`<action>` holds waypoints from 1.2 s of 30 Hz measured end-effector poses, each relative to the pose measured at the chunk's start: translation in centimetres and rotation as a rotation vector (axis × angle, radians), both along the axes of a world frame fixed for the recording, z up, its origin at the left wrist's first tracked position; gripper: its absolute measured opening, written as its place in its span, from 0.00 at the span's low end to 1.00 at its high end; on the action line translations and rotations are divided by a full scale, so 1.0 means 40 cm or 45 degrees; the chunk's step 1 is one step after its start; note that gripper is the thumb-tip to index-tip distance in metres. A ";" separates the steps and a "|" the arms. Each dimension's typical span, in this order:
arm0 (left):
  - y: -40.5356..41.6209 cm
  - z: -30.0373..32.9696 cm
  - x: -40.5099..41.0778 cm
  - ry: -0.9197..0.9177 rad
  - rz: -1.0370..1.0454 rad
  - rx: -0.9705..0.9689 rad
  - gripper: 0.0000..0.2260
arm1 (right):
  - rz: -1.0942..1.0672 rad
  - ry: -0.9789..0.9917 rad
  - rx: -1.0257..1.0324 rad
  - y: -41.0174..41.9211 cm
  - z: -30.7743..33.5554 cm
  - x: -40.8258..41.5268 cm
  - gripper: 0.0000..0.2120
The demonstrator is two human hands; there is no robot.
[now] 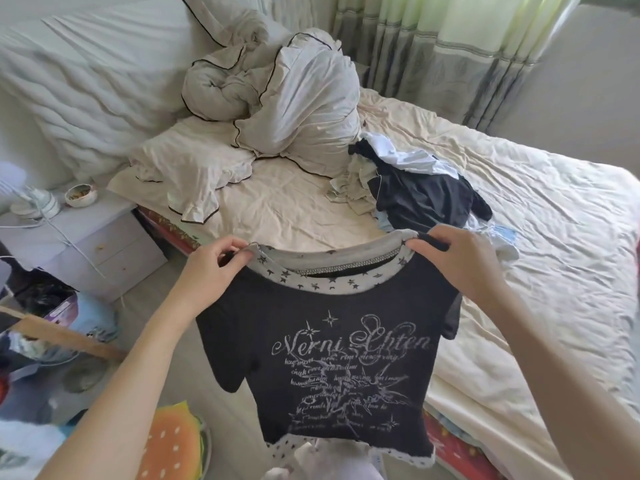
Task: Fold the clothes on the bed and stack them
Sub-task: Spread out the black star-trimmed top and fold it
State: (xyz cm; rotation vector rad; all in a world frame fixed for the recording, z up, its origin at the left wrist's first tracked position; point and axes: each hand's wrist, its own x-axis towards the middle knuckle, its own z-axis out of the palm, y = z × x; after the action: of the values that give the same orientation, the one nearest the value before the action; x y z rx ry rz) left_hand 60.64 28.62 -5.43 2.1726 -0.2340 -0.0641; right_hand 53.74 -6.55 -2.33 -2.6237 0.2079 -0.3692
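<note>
A soft black T-shirt (322, 368) with pale script print and star-patterned trim is held up at the bed's near edge, pinched at each shoulder by the left hand (207, 268) and right hand (460, 261). Beyond, crumpled clothes (415, 188) are heaped on the wrinkled cream sheet (536, 237); a bunched duvet (277, 98) lies farther.

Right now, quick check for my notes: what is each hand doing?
Left hand: pinches the black T-shirt at its left shoulder, by the star-print collar.
Right hand: pinches the same T-shirt at its right shoulder, holding it up.
</note>
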 end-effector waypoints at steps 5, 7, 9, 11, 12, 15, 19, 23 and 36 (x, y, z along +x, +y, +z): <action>-0.037 -0.060 0.152 -0.148 0.088 0.090 0.02 | -0.064 -0.012 -0.041 -0.016 -0.066 0.169 0.19; -0.057 -0.102 0.227 -0.141 0.100 0.130 0.02 | -0.066 0.017 -0.062 -0.025 -0.109 0.262 0.20; -0.089 -0.167 0.362 -0.112 0.160 0.169 0.04 | -0.075 0.032 -0.058 -0.052 -0.176 0.421 0.19; -0.114 -0.189 0.415 -0.119 0.141 0.179 0.05 | -0.073 0.027 -0.051 -0.057 -0.208 0.485 0.18; -0.131 -0.215 0.465 -0.115 0.135 0.196 0.06 | -0.064 0.037 -0.040 -0.063 -0.241 0.539 0.18; -0.183 -0.355 0.639 0.000 0.179 0.289 0.09 | -0.041 0.168 -0.062 -0.081 -0.391 0.732 0.19; -0.217 -0.553 0.802 0.125 0.257 0.330 0.08 | 0.008 0.322 -0.035 -0.100 -0.590 0.920 0.16; -0.249 -0.698 0.910 0.140 0.291 0.387 0.08 | 0.080 0.455 0.092 -0.116 -0.742 1.030 0.13; -0.326 -0.905 1.262 -0.002 0.348 0.464 0.08 | -0.164 0.220 -0.167 -0.178 -0.955 1.335 0.19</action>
State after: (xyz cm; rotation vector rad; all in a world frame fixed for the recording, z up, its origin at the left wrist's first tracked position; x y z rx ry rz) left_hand 111.11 15.59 -41.65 2.5474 0.0829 0.0545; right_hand 107.12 -13.66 -40.54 -2.7812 0.4245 -0.2046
